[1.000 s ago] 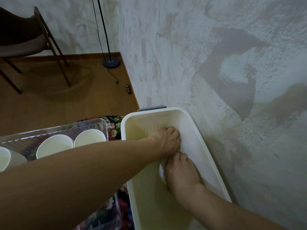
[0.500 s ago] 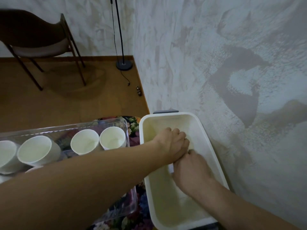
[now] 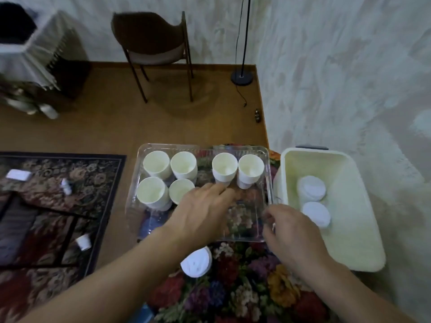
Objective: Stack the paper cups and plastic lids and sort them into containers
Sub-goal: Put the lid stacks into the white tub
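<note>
A clear plastic container on the floral cloth holds several stacks of white paper cups. To its right, a white bin contains two stacks of white plastic lids. Another lid stack lies on the cloth just in front of the clear container. My left hand reaches over the clear container with its fingers stretched toward the cups and holds nothing. My right hand hovers by the container's front right corner with loosely curled, empty fingers.
The wall runs close along the right of the white bin. A chair and a floor lamp base stand behind on the wooden floor. A dark rug at left carries a small white cup and other small items.
Both hands have come out of the white bin, leaving the lids inside, and moved left to the clear container. The view has swung left and pulled back.
</note>
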